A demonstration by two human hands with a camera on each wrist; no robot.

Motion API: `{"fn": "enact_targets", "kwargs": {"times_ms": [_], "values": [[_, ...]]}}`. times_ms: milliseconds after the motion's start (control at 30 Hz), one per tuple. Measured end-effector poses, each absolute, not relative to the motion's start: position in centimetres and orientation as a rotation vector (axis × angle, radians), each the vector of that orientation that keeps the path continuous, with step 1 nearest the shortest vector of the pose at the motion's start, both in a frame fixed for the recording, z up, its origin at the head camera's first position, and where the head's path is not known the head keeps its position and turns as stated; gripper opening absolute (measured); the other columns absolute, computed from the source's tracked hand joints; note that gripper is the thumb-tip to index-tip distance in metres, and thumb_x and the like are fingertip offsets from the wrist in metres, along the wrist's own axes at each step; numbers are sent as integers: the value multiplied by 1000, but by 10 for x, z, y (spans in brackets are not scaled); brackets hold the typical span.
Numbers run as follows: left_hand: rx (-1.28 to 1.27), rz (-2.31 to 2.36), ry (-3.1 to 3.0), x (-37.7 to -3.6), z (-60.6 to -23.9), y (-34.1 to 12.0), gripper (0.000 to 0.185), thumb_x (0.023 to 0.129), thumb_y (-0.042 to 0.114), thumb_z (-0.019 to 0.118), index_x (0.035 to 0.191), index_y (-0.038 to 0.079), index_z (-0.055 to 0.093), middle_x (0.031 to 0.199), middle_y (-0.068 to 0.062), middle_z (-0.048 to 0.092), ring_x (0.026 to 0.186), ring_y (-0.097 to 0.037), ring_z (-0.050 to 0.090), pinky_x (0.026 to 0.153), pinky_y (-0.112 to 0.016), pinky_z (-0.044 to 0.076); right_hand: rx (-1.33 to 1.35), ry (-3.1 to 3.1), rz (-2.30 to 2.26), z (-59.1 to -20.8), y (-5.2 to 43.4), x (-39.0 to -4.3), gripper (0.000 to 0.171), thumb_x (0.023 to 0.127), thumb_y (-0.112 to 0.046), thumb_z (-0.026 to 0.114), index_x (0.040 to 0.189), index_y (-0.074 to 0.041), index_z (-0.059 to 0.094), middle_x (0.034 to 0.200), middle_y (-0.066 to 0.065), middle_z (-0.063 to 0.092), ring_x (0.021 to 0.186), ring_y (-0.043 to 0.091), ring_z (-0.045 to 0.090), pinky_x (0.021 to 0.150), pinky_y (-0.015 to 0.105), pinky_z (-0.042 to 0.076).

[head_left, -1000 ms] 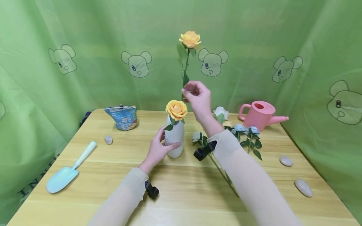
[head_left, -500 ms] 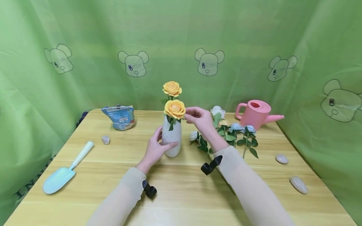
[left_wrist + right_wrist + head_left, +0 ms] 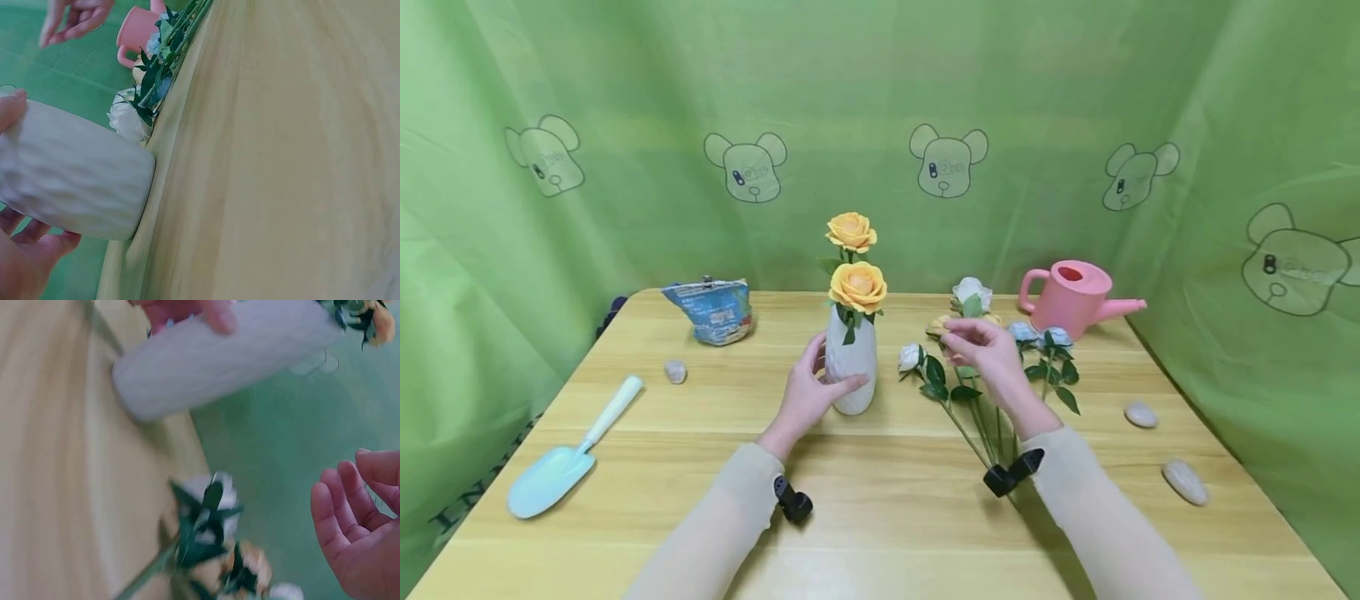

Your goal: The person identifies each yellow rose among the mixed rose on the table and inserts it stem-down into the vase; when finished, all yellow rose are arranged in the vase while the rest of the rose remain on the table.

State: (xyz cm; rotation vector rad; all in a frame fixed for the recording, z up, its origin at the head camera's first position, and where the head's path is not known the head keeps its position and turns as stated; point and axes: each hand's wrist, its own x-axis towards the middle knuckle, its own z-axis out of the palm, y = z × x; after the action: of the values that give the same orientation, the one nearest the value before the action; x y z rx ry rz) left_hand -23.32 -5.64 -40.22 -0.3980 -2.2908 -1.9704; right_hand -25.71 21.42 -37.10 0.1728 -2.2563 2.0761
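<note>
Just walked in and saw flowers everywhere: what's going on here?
A person is putting flowers in a white vase. The left hand grips the vase, which already holds two orange roses. The right hand, empty with fingers loosely curled, hovers over the loose flowers lying on the table beside a pink watering can.

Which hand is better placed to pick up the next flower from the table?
Probably the right hand: it hovers empty over the loose flowers, while the left hand grips the white vase.
</note>
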Motion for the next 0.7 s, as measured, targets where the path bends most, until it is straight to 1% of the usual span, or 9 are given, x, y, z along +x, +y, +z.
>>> {"fn": "enact_targets", "kwargs": {"times_ms": [100,167,367,567,700], "values": [[-410,-1964,-2293,-233,-401,-55,72,73,17,80,135,18,43,127,-9,52,112,-26,52,93,-42,44,87,-2285,2056,-381,234,-249,39,86,-10,67,118,8,54,94,8,64,78,20,64,76,41,54],[-414,-1968,-2293,-233,-401,-55,72,73,17,80,135,18,43,126,-9,52,112,-26,52,93,-42,44,15,-2309,2029,-387,246,-243,40,86,-11,67,119,7,53,94,8,64,78,19,65,76,40,54],[-398,-1997,-2281,-232,-401,-54,71,74,16,80,134,19,44,126,-8,52,112,-25,52,92,-42,44,-198,-2372,1965,-404,275,-227,40,86,-10,66,120,5,52,99,14,64,78,19,65,76,38,54],[-385,-2006,-2277,-230,-401,-56,71,74,15,80,134,19,44,126,-9,51,112,-25,51,92,-41,45,-338,-2384,2056,-415,288,-219,45,87,-5,63,125,9,45,99,16,62,75,22,65,73,39,55],[-389,-2005,-2280,-229,-400,-57,71,74,16,80,135,19,43,126,-9,51,113,-26,51,93,-41,44,-350,-2453,2068,-418,290,-220,48,87,-5,63,128,10,41,97,17,59,74,23,64,70,39,56]]}}
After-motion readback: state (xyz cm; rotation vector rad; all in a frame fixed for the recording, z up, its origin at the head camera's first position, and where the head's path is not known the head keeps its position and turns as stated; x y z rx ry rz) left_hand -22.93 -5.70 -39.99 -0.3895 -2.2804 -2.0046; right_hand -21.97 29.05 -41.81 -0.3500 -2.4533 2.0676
